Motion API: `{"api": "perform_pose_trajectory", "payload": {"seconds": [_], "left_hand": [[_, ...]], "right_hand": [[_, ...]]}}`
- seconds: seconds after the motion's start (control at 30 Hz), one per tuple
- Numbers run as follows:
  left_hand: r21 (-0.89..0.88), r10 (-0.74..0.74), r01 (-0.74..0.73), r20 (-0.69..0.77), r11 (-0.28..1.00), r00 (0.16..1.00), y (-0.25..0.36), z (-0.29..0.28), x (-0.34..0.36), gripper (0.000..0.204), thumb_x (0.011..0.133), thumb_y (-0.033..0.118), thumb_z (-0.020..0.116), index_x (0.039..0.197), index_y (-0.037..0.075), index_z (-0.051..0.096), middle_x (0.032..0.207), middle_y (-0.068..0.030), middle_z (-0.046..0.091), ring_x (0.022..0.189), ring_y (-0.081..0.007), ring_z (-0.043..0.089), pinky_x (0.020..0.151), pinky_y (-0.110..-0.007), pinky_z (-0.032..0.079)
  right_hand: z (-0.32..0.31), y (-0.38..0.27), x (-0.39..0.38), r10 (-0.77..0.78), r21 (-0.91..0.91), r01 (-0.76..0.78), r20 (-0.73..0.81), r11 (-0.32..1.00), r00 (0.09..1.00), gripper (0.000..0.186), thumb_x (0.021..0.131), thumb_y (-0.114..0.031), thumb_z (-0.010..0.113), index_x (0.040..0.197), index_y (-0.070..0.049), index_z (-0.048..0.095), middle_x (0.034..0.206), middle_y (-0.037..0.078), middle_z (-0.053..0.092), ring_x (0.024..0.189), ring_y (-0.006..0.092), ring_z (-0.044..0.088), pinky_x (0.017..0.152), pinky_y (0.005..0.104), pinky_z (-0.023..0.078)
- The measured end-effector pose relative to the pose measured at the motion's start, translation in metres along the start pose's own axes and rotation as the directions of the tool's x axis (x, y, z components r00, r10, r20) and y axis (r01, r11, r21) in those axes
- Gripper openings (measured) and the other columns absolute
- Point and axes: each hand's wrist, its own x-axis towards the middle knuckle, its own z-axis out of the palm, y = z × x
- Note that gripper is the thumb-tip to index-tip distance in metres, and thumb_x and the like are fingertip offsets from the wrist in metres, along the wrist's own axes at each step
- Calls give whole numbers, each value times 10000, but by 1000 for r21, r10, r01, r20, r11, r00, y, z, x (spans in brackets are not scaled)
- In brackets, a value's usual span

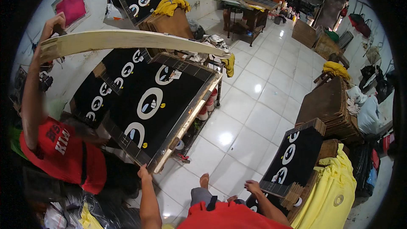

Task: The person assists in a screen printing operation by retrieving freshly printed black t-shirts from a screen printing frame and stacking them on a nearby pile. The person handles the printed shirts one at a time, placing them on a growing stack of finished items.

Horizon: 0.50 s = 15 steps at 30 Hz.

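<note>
Far left: co-worker's hand [55,22], raised, at the end of a long pale frame [127,41] that arches over the counter [189,124]. Just beside it, a pink bag [70,5] on the wall, contents hidden. Lower left, a black plastic bag [111,210] among other wrapped stuff; can't tell what fills it.

My left hand [144,172]: fingers bent, touching the counter's near corner; can't tell whether they grip or only rest. The black printed panel [149,104] lies flat on the counter, between grey bands at its two short ends. I judge it light and limp, like cloth, apt to wrinkle or smear if the print is wet. Best hold: the plain margins by the corners, both hands, clear of the white rings.

Under the counter's right long edge, red-and-white tubs [204,113]; insides not visible from here.

My right hand [253,186]: fingers loosely half-curled, nothing seen in it, near the left edge of a board stack topped with black printed panels [289,154]. Those boards look stiff and heavy together; lift by the edges. Far right, a white bag [369,116], bulging, contents hidden.
</note>
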Motion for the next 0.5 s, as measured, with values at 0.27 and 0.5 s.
{"api": "perform_pose_trajectory", "payload": {"seconds": [0.27, 0.5], "left_hand": [[93, 20, -60, 387, 994, 922, 70, -21, -87, 127, 774, 11, 662, 860, 32, 571, 814, -62, 618, 663, -167, 599, 553, -296, 475], [184, 58, -152, 434, 971, 899, 84, -14, -148, 167, 791, 65, 683, 854, 67, 529, 753, -31, 602, 599, -121, 561, 497, -264, 437]], "right_hand": [[250, -270, 47, -285, 584, -71, 494, 809, 821, 494, 841, -216, 619, 1260, -25, 441, 1130, 94, 569, 1029, 216, 539, 898, 378, 448], [310, -377, 67, -548, 832, -345, 549, 435, 631, 233, 838, -144, 604, 1033, -20, 579, 991, 114, 627, 944, 280, 605, 868, 451, 481]]}}
